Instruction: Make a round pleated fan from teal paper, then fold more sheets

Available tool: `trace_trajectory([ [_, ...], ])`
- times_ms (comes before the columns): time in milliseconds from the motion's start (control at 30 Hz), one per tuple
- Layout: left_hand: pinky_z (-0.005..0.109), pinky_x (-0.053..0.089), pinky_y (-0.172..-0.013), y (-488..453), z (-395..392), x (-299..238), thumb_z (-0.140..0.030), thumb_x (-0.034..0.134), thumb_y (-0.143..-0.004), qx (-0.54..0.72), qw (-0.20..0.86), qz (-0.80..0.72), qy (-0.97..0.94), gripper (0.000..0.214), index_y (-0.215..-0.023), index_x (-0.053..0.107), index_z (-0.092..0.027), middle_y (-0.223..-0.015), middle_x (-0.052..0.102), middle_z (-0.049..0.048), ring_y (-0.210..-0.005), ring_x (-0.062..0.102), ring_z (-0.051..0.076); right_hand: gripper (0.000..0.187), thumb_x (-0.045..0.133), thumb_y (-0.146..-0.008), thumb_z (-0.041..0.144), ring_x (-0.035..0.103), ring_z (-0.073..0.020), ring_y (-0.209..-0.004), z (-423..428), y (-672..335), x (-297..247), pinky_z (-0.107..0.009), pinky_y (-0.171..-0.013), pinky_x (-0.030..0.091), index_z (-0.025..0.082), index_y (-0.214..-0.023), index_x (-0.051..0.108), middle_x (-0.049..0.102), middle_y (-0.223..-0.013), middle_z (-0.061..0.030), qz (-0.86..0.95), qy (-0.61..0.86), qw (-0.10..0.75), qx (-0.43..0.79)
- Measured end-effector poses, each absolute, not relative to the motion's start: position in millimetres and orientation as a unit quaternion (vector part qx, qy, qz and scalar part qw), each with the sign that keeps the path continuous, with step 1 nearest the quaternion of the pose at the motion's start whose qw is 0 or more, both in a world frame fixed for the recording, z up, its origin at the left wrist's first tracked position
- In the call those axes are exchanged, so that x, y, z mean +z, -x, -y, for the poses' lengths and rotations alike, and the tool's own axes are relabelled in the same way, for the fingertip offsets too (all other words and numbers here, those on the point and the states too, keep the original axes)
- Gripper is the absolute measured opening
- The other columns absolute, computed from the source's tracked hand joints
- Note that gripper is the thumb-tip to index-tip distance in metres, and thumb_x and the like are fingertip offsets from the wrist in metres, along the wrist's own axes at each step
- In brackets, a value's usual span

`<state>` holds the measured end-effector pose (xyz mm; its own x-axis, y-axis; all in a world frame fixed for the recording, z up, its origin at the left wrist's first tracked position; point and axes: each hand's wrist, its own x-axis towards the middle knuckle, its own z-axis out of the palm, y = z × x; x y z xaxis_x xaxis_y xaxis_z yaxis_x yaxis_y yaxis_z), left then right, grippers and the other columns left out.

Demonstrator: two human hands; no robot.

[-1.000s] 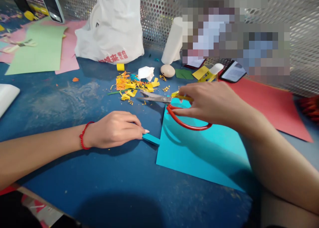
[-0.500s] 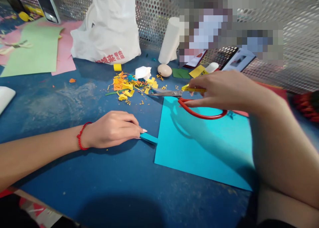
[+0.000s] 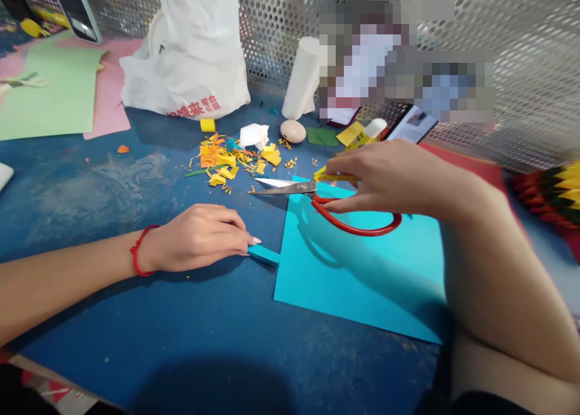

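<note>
My right hand (image 3: 399,176) is closed around red-handled scissors (image 3: 317,200) and also pinches a small yellow paper strip (image 3: 333,176). The scissors' blades point left, slightly parted, over the top left corner of a cyan paper sheet (image 3: 357,276) lying on the blue table (image 3: 181,330). My left hand (image 3: 199,237), with a red bracelet at the wrist, rests on the table with fingers curled. Its fingertips press on a small folded cyan strip (image 3: 265,255) just left of the sheet.
A pile of yellow and orange paper scraps (image 3: 235,155) lies behind the scissors, with an egg (image 3: 293,130), a white roll (image 3: 301,80) and a white plastic bag (image 3: 190,52). Green and pink sheets (image 3: 58,95) lie far left, red paper (image 3: 462,155) at right, perforated metal wall behind.
My right hand has swung the scissors a little right and back, then nearer again. The blades now show slightly parted. My left hand stays on the cyan strip.
</note>
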<state>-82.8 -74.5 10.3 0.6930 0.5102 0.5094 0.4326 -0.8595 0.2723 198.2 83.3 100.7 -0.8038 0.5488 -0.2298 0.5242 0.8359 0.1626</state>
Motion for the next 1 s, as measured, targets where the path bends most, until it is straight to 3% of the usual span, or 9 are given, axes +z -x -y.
trace_trajectory([
  [167, 0.034, 0.062, -0.079, 84, 73, 9, -0.014, 0.063, -0.103, 0.301, 0.068, -0.256, -0.916, 0.012, -0.112, 0.069, -0.017, -0.105, 0.083, 0.0086, -0.092, 0.076, 0.024, 0.049, 0.06, -0.09, 0.074, 0.052, -0.0227, -0.061, -80, -206, 100, -0.033, -0.057, 0.021, 0.026, -0.092, 0.071, 0.068, -0.073, -0.0061, -0.958, -0.259, 0.092, 0.077],
  [433, 0.033, 0.062, -0.081, 84, 73, 10, -0.014, 0.065, -0.102, 0.304, 0.085, -0.259, -0.913, 0.013, -0.112, 0.072, -0.019, -0.106, 0.083, 0.0072, -0.093, 0.077, 0.022, 0.055, 0.059, -0.096, 0.067, 0.022, -0.0111, -0.049, -71, -201, 106, -0.033, -0.058, 0.015, 0.022, -0.064, 0.057, 0.044, -0.052, 0.001, -0.957, -0.251, 0.117, 0.085],
  [533, 0.033, 0.062, -0.079, 83, 73, 12, -0.014, 0.063, -0.102, 0.304, 0.085, -0.261, -0.912, 0.011, -0.109, 0.072, -0.019, -0.105, 0.083, 0.0076, -0.091, 0.077, 0.022, 0.051, 0.063, -0.097, 0.064, 0.019, -0.0106, -0.05, -68, -200, 108, -0.032, -0.059, 0.015, 0.022, -0.067, 0.06, 0.041, -0.052, 0.0031, -0.952, -0.249, 0.139, 0.108],
  [700, 0.033, 0.062, -0.08, 83, 74, 13, -0.014, 0.063, -0.103, 0.292, 0.082, -0.264, -0.915, 0.011, -0.109, 0.071, -0.018, -0.107, 0.083, 0.0083, -0.091, 0.077, 0.023, 0.056, 0.064, -0.092, 0.073, 0.018, -0.0108, -0.049, -63, -204, 108, -0.033, -0.059, 0.016, 0.023, -0.067, 0.062, 0.038, -0.05, 0.004, -0.948, -0.253, 0.135, 0.137],
  [1000, 0.033, 0.062, -0.079, 84, 74, 10, -0.014, 0.063, -0.103, 0.298, 0.065, -0.259, -0.916, 0.011, -0.11, 0.07, -0.018, -0.105, 0.083, 0.0079, -0.09, 0.077, 0.023, 0.047, 0.068, -0.096, 0.059, 0.014, -0.0099, -0.05, -55, -200, 116, -0.032, -0.059, 0.015, 0.022, -0.067, 0.06, 0.038, -0.052, 0.0046, -0.935, -0.26, 0.173, 0.167],
])
